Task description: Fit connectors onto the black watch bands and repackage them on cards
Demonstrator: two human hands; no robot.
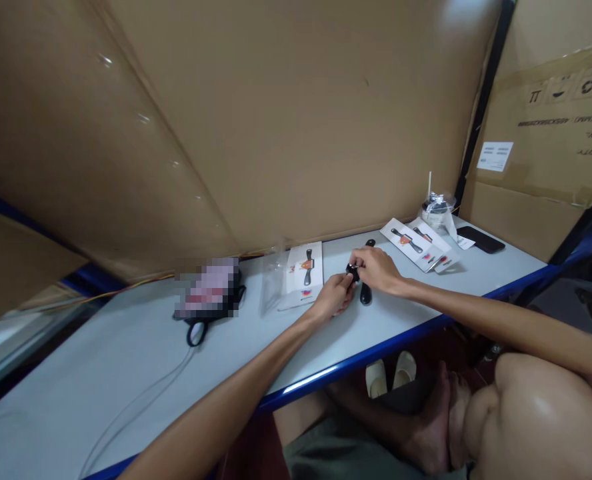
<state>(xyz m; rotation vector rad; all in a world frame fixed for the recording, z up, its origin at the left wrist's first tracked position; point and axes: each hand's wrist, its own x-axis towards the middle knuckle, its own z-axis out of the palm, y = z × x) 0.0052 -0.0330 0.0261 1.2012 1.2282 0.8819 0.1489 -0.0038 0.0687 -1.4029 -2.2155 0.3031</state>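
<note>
Cardboard sheets [286,113] are set close behind the pale table [116,373], which is bounded in front by a blue edge [326,370]. A wide stretch on its left is crossed by a thin cable [161,377]. Printed cards [305,275] and a phone [481,239] are laid along the back. At the middle, a small black part [351,270] is pinched between the fingertips of the left hand [332,298] and right hand [376,268], just beside a black strap [365,293].

the light was soft and rather dim, coming from above. small glints sat along the cardboard wall's [286,113] tape seam [141,119]. the pale table [126,360] showed only faint shadows; a knee [541,407] caught a sheen. straight edges bowed toward the corners, and a pixelated patch [209,288] hid one object.
</note>
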